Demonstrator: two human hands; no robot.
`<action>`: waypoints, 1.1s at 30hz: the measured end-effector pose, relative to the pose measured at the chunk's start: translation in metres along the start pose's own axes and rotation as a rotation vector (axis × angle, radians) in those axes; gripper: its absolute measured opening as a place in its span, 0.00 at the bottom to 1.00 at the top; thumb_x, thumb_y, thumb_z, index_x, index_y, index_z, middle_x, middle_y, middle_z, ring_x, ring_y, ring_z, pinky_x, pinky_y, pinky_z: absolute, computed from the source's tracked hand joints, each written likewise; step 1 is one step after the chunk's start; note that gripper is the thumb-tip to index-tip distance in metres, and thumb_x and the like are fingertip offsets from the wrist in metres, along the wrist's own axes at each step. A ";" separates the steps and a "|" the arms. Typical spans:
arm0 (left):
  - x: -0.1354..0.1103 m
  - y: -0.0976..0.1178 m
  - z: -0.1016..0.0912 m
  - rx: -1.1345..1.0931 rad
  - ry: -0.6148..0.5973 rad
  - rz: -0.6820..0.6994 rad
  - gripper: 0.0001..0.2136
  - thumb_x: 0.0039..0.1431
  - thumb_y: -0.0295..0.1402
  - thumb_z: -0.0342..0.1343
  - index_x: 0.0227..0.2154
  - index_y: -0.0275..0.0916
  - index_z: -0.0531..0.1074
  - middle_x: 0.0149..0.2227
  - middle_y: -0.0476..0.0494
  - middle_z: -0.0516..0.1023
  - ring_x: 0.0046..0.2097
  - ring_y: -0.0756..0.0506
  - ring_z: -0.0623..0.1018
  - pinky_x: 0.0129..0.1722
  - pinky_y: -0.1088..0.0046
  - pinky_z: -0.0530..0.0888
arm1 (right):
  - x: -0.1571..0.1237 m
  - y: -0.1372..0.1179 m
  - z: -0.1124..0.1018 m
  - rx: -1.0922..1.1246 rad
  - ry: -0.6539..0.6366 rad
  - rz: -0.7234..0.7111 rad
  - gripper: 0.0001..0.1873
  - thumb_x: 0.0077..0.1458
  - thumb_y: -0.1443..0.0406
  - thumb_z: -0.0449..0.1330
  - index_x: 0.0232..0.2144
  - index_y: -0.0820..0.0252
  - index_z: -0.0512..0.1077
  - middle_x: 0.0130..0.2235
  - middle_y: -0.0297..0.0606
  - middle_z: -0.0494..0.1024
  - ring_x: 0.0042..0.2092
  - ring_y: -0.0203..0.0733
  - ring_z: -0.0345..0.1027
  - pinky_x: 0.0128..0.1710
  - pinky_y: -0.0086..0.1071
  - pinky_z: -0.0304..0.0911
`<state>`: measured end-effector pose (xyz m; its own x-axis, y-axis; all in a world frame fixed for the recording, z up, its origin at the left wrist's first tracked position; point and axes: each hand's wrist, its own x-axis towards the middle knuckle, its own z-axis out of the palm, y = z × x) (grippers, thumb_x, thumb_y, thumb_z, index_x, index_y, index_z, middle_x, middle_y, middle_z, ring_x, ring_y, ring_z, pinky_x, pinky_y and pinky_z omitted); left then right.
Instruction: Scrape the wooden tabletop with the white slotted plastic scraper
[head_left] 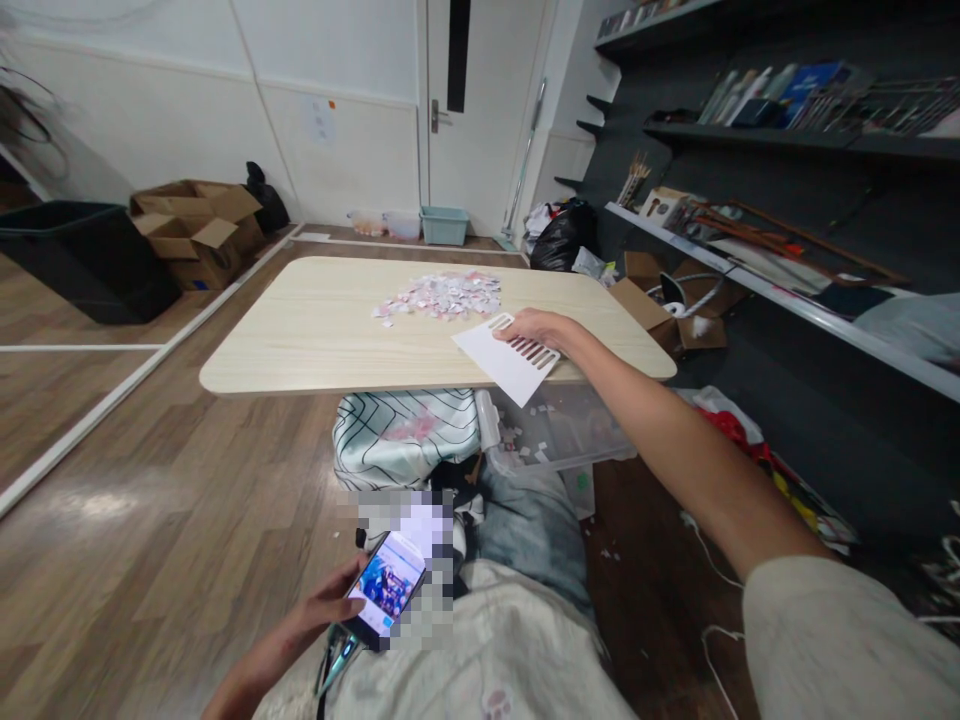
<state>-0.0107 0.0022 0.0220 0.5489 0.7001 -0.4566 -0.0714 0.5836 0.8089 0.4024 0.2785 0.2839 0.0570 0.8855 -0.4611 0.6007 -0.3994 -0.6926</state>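
Observation:
My left hand [328,605] grips a smartphone [391,580] low over my lap, its screen lit with a colourful picture. Part of the phone's upper end is hidden by blurred blocks. Over the near right part of the pale wooden table [300,335], my right hand [529,328] is closed on a white card [504,362] with a row of long slots along one side. The card's near corner sticks out past the table edge. Beyond it lies a heap of small white and pinkish paper pieces [446,294]. A clear plastic bin [570,435] with scattered paper pieces sits below the table edge.
A patterned cloth-covered thing [401,440] is under the table. Dark shelves [787,140] line the right wall. Black bin [90,265] and cardboard boxes [199,230] stand at left. A black bag [562,238] and blue-green tub [444,226] are near the door.

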 end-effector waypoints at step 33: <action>-0.002 0.010 0.000 -0.028 -0.073 0.013 0.19 0.60 0.47 0.73 0.49 0.41 0.89 0.56 0.37 0.85 0.60 0.28 0.78 0.63 0.55 0.70 | 0.014 -0.006 0.024 -0.021 -0.304 -0.383 0.17 0.53 0.63 0.84 0.35 0.62 0.80 0.30 0.31 0.84 0.29 0.33 0.75 0.28 0.22 0.68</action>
<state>-0.0124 0.0070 0.0306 0.6072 0.6765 -0.4167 -0.1019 0.5864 0.8036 0.3805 0.2874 0.2686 -0.4053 0.8569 -0.3185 0.5490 -0.0505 -0.8343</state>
